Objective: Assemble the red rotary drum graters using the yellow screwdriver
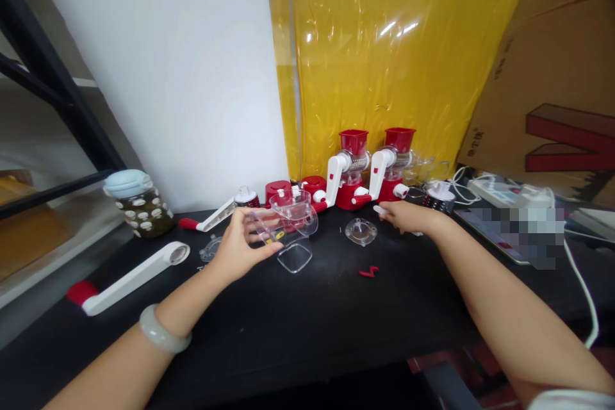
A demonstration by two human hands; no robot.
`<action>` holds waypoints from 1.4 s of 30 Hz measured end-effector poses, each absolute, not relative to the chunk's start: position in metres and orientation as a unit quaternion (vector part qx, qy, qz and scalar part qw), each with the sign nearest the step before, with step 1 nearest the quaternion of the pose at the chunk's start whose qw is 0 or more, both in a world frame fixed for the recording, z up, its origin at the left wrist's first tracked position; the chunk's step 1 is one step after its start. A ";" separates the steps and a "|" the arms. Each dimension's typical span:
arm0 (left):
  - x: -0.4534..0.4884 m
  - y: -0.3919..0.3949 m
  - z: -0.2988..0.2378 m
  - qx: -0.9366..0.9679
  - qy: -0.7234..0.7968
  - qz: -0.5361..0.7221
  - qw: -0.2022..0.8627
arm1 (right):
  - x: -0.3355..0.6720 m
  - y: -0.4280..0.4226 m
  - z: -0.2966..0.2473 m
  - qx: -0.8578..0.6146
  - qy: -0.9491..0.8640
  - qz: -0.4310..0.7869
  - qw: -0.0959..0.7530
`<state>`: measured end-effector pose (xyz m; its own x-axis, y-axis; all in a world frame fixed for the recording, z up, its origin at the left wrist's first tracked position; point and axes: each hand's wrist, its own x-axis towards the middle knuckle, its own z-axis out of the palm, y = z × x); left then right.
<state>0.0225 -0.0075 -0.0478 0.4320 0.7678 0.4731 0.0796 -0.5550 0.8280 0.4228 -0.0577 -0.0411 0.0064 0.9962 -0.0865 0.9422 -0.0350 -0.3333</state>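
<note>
My left hand [245, 240] is closed around the side of a clear plastic grater housing [294, 214], tilted above the black table. A yellow label shows by its fingertips. My right hand [406, 216] reaches low over the table at the right, fingers curled; a small whitish bit shows at the fingertips, too small to name. Between the hands lies a clear round plastic piece [361, 231] with small lugs. Nearer me is a small red zigzag part [369, 271]. Just behind stand two red-and-white rotary graters [352, 170] [394, 166] with hoppers and cranks.
A white crank with a red knob [134, 277] lies at the left, near a jar with a light blue lid [139, 202]. Red bases [278, 192] stand at the back. At the right are a drum grater [439, 195], a tablet [490, 237], a power strip [494, 192] and white cables.
</note>
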 end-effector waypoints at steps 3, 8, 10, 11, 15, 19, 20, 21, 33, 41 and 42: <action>0.025 -0.010 -0.050 0.766 0.268 0.448 0.375 | 0.421 -0.059 -0.039 -0.713 -0.682 0.141 0.081; 0.029 -0.015 -0.054 0.783 0.259 0.438 0.356 | 0.421 -0.055 -0.045 -0.720 -0.681 0.117 0.062; 0.031 -0.017 -0.054 0.785 0.258 0.434 0.358 | 0.422 -0.052 -0.048 -0.721 -0.683 0.107 0.050; 0.031 -0.018 -0.054 0.786 0.256 0.432 0.360 | 0.422 -0.051 -0.050 -0.722 -0.683 0.102 0.043; 0.033 -0.020 -0.054 0.789 0.248 0.420 0.373 | 0.423 -0.048 -0.055 -0.718 -0.690 0.088 0.012; 0.033 -0.019 -0.054 0.798 0.250 0.419 0.355 | 0.422 -0.047 -0.058 -0.716 -0.694 0.075 -0.011; 0.033 -0.018 -0.054 0.800 0.256 0.420 0.344 | 0.421 -0.047 -0.058 -0.716 -0.695 0.071 -0.014; 0.032 -0.017 -0.054 0.802 0.263 0.421 0.331 | 0.421 -0.047 -0.059 -0.716 -0.695 0.068 -0.015; 0.025 -0.007 -0.056 0.818 0.296 0.424 0.252 | 0.422 -0.045 -0.065 -0.711 -0.701 0.055 0.015; 0.023 -0.009 -0.051 0.819 0.311 0.416 0.246 | 0.404 -0.051 -0.050 -0.690 -0.717 -0.008 0.100; 0.023 -0.009 -0.051 0.819 0.310 0.417 0.243 | 0.398 -0.053 -0.046 -0.684 -0.721 -0.011 0.110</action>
<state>0.0231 -0.0093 -0.0507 0.4601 0.7107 0.5322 0.3054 -0.6895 0.6568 0.3982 -0.0532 -0.0460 -0.0413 0.9840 0.1732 0.9888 0.0652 -0.1342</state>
